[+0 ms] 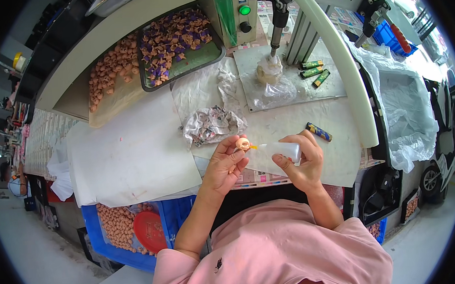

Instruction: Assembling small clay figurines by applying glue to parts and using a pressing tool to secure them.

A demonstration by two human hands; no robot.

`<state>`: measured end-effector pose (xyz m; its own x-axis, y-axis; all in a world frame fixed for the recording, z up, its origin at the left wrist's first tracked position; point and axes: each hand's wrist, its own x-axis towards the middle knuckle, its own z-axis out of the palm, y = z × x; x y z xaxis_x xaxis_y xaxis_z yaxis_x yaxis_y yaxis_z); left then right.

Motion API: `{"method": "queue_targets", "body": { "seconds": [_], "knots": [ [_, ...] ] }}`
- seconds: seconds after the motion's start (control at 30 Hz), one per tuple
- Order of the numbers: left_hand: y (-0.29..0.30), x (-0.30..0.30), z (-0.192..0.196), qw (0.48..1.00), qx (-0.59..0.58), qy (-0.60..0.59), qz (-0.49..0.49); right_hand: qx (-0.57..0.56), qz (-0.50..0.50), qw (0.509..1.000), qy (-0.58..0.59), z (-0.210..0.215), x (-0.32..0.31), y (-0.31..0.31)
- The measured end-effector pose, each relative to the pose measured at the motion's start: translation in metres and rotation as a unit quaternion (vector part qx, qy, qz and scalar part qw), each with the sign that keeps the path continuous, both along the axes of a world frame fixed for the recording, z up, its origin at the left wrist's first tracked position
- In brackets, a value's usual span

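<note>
Between the thumb and fingers of my left hand (225,165) is a small skin-coloured, hollow plastic doll head (243,144), its opening showing. My right hand (305,158) is closed round a whitish squeeze bottle (288,151), tilted on its side. The bottle's orange-yellow nozzle (253,147) points left and reaches the edge of the head; whether the two touch, I cannot tell. Just beyond my left hand lies a crumpled, stained cloth or paper (214,125). A dark printed tube-shaped thing (319,132) lies beyond my right hand.
At the back left stands a dark tray (193,72) of small purple and skin-coloured figures, beside a heap of doll heads (111,66). A press (279,26) stands over a metal plate (328,91), with several green tubes (312,71). Blue bins (96,236) of parts sit below left.
</note>
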<state>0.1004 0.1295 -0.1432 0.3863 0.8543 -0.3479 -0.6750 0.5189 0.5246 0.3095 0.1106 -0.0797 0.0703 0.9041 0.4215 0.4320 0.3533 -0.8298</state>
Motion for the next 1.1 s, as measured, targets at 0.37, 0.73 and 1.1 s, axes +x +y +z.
{"method": "queue_targets", "body": {
  "seconds": [0.37,0.73,1.1],
  "knots": [
    [0.0,0.005,0.002,1.0,-0.011,0.013,-0.001,-0.009,-0.01,1.0,0.005,-0.001,0.009,-0.002],
    [-0.007,-0.013,0.02,1.0,-0.025,-0.016,0.007,-0.086,-0.011,0.991,0.098,-0.018,-0.01,0.027],
    [-0.039,-0.073,0.045,0.996,-0.06,-0.071,0.009,-0.072,0.059,0.989,-0.119,-0.015,-0.073,0.065]
  ]
}}
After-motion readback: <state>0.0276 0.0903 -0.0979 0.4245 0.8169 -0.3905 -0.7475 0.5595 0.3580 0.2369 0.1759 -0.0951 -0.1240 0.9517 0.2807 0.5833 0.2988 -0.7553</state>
